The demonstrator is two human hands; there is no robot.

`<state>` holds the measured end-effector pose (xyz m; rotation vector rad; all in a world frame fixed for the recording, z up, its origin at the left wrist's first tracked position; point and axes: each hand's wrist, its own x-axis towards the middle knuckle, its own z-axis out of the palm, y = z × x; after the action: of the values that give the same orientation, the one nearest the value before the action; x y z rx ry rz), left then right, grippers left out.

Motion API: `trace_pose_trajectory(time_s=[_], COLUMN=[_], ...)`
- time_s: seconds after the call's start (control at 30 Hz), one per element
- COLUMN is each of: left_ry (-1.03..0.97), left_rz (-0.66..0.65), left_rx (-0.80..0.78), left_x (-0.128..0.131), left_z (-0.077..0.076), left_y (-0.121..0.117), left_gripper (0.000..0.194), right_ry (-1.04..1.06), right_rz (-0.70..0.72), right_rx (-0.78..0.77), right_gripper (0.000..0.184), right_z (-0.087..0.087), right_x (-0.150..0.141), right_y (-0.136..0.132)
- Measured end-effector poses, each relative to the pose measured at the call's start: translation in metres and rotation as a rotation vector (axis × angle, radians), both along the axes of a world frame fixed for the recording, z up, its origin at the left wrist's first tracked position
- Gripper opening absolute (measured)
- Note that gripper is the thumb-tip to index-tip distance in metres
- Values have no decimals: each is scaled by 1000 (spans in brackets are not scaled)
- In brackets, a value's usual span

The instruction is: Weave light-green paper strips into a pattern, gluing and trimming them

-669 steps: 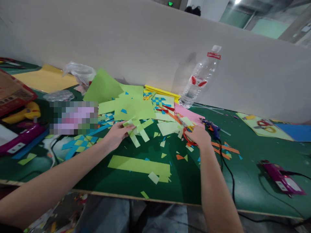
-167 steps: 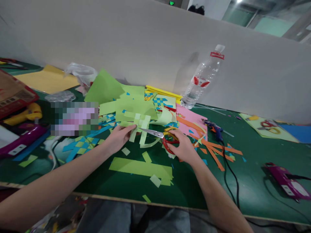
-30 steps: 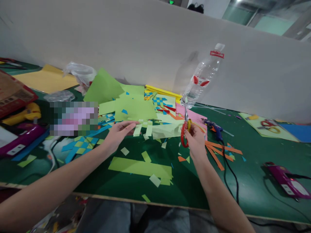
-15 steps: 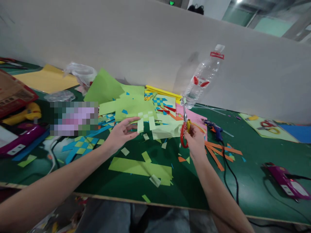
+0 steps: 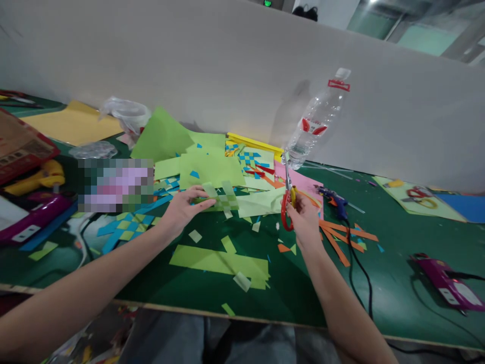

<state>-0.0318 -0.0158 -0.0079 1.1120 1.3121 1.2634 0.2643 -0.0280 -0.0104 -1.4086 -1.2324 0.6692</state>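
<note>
My left hand point(image 5: 182, 208) pinches a small woven piece of green paper strips point(image 5: 226, 194) between thumb and fingers, just above the table. The piece is a bit blurred, with light and darker green squares. In my right hand point(image 5: 306, 215) is a pair of scissors point(image 5: 285, 212) with red and yellow handles; their blades point up and look closed. A pale green scrap shows at the blade tips. Between my hands lies a pale green paper sheet point(image 5: 259, 203). Nearer to me are a flat green paper strip point(image 5: 215, 262) and several small cut scraps.
A plastic bottle point(image 5: 314, 121) leans against the wall. On the right lie a blue glue gun point(image 5: 335, 201) with its cord, orange paper strips point(image 5: 337, 242) and a purple power box point(image 5: 447, 283). A blue-and-green woven piece point(image 5: 129, 227) and a cardboard box point(image 5: 22, 146) are leftward.
The woven green piece has turned in my left hand, and its strips look darker and checkered now. My left thumb and fingers have shifted on it. My right hand and the scissors stay almost still.
</note>
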Motion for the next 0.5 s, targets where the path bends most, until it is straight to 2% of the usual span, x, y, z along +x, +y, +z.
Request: trace_pose_trajectory(time_s=[0.1,0.3,0.4,0.5], left_ry=[153,142,141,77], left_rz=[13,79,55,25], left_rx=[70,70,32,8], left_x=[-2,-2,-2,-2], left_z=[-1,1,3,4], left_y=[0,1,0,0], left_gripper=[21,33,40,47], right_ry=[0,-123,-235,-385], right_rz=[21,101,112,84], right_rx=[-6,32,68,91], right_gripper=[48,46,40,42], right_z=[0,1,6,11], right_x=[-1,-4,-7,-10], right_y=[0,-4,-8,-12])
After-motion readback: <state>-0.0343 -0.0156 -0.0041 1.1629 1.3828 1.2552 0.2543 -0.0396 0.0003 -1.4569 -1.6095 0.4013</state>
